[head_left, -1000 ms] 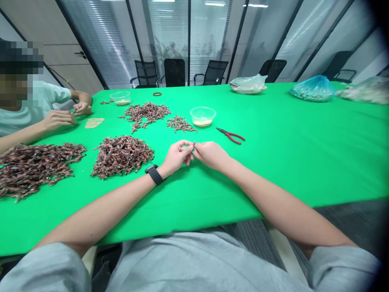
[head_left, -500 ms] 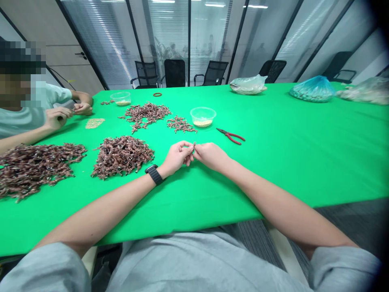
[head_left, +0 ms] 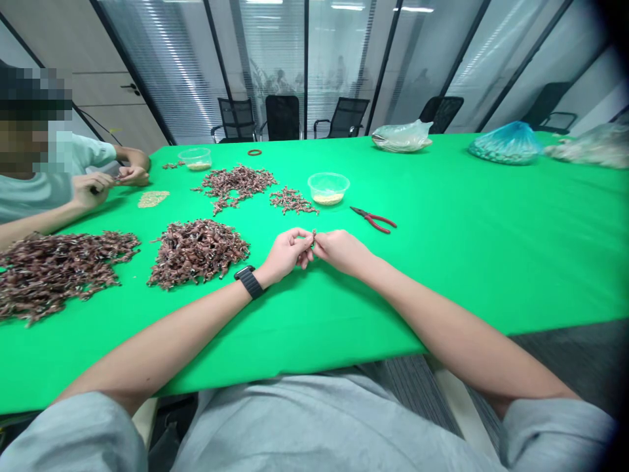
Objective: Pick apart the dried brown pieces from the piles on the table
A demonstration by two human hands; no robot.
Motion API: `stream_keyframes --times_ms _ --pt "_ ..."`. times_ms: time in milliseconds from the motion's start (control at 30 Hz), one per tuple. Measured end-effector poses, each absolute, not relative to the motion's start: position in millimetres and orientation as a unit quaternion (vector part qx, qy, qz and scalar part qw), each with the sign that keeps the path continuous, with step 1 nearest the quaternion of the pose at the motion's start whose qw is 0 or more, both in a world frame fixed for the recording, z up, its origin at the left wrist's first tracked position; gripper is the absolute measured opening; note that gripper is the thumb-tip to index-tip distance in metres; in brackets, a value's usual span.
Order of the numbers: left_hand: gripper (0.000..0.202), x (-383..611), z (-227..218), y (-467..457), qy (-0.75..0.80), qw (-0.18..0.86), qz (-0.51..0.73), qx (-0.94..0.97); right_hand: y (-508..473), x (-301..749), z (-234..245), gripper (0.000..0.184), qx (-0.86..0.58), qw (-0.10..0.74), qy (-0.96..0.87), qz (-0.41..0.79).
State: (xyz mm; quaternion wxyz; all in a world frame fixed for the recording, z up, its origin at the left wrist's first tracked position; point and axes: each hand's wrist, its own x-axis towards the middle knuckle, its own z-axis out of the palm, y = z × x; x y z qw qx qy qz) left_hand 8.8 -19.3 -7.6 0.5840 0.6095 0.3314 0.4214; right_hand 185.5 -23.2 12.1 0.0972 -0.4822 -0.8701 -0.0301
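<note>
Head view: the left hand [head_left: 284, 254] and right hand [head_left: 341, 253] meet, fingers [head_left: 305, 240] clamped on a small brown twisted piece [head_left: 313, 236], over a green tablecloth [head_left: 442, 282], near red-handled pliers [head_left: 373, 221].

Matt green cloth [head_left: 457, 282] — glossy clear plastic bowl [head_left: 328, 182]

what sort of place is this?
Probably an office meeting room used for manual work: glass partition walls with blinds, black office chairs at the far side, and a long green-covered table heaped with small brown pieces.
</note>
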Motion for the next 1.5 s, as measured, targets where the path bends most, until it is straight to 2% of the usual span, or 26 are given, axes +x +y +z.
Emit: stream_keyframes --times_ms 333,733,1267,1500 --pt "0.038 8.3 -7.9 -19.0 0.334 0.581 0.417 0.614 -23.6 183.7 15.9 0.036 -0.483 0.074 -0.872 -0.023" --pt "0.037 8.0 -7.8 -19.3 0.338 0.58 0.411 0.616 -22.0 184.4 8.8 0.034 -0.477 0.1 -0.873 -0.029" --pt "0.037 3.5 -8.8 -14.6 0.322 0.619 0.371 0.613 -22.9 185.0 10.4 0.037 -0.472 0.079 -0.878 -0.028" --pt "0.037 2.5 -9.0 -13.6 0.317 0.635 0.361 0.604 -23.1 185.8 9.4 0.036 -0.463 0.105 -0.88 -0.019"
